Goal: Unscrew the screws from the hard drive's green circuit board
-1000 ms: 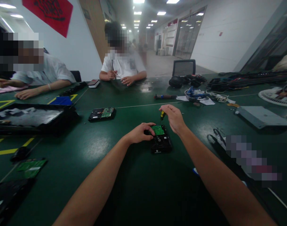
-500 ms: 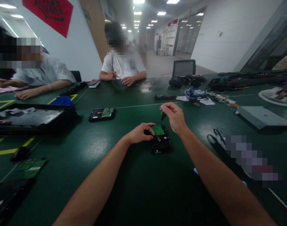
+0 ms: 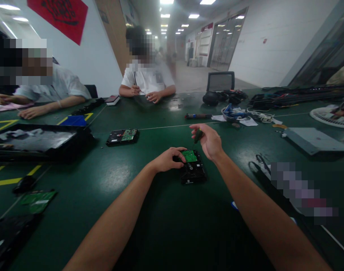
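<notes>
Right hand (image 3: 209,142) is rolling around the screwdriver (image 3: 198,134): a second ago it was arching over the top of the yellow-black handle, now the fingers are wrapping the handle from the right with the thumb poking out left, so most of the handle is getting covered. Tip is staying planted at the far edge of the green circuit board (image 3: 189,156); exact contact spot is too small to make out. Reading this as a re-grip between turns on a board screw, with the screw not out yet. Hard drive (image 3: 193,172) is not shifting at all, lying flat on the green table (image 3: 166,233), centre, near the person. Left hand (image 3: 168,159) is keeping the same spot: palm down, fingers curling over the drive's far-left corner and pinning it. Both forearms are reaching in from the near edge, right wrist cocking up above the drive. Second hard drive (image 3: 122,136) is sitting untouched further left; two other people are sitting at the far side, hands on their own work
</notes>
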Available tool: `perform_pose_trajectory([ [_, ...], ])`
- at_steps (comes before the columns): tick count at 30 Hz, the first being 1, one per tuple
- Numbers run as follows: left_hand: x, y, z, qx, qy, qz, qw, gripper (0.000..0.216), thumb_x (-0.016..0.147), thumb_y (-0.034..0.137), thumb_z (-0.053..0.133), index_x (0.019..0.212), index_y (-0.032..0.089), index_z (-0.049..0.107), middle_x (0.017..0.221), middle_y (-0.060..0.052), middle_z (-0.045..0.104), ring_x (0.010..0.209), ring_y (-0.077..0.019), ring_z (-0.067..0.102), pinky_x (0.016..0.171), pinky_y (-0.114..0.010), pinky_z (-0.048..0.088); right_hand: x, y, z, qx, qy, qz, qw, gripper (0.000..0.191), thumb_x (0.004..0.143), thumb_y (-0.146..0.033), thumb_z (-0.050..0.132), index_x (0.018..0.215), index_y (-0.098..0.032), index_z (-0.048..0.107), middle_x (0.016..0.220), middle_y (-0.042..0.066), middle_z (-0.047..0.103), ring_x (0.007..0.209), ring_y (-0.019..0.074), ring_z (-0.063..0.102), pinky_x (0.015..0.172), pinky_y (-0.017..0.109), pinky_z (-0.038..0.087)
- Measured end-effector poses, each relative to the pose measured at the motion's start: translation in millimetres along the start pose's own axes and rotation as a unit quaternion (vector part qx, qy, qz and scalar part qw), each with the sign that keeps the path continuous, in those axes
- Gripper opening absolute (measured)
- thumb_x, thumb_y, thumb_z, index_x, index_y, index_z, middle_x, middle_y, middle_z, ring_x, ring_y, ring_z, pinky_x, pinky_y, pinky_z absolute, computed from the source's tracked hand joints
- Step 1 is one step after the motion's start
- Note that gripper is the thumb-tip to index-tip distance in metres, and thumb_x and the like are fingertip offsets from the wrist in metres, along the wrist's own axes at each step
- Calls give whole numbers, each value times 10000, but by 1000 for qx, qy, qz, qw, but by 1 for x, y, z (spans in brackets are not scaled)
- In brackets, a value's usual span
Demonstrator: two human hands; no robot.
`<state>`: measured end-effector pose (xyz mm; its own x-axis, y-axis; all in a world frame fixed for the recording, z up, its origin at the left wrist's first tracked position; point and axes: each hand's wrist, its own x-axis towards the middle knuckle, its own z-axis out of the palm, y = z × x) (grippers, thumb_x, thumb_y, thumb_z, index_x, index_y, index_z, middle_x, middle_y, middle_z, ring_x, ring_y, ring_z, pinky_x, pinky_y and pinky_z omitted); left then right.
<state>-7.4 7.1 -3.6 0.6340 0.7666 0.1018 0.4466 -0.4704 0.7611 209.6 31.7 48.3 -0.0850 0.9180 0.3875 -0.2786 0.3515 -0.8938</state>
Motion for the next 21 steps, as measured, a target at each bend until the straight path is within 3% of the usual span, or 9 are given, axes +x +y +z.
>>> perform_pose_trajectory([
  [5,-1,2,0,1,1,3,1000,200,786,294,759,975,228,768,1551,-72,526,1424,-293,496,1232,-492,265,-1,-3,-1,-70,9,-6,997,179,846,-380,756,986,-272,784,947,23,711,860,172,618,779,322,524],
  [9,0,2,0,8,2,8,1000,194,788,296,760,969,228,766,1545,-71,531,1422,-284,498,1230,-486,268,-2,-2,2,-74,27,-18,997,115,816,-356,787,847,-253,746,918,16,695,842,162,619,793,321,515],
  [15,0,3,0,8,3,10,1000,192,788,299,755,968,231,767,1544,-72,530,1419,-283,500,1224,-488,279,-6,-5,6,33,-9,43,998,171,892,-401,701,840,-240,676,914,12,682,834,168,671,764,333,526],
  [21,-1,4,-1,-1,2,13,1000,197,776,292,756,960,223,768,1545,-77,530,1418,-283,502,1227,-480,278,-3,-7,3,-26,-23,27,999,303,909,-556,675,891,-260,732,897,20,683,780,154,632,696,301,487],
])
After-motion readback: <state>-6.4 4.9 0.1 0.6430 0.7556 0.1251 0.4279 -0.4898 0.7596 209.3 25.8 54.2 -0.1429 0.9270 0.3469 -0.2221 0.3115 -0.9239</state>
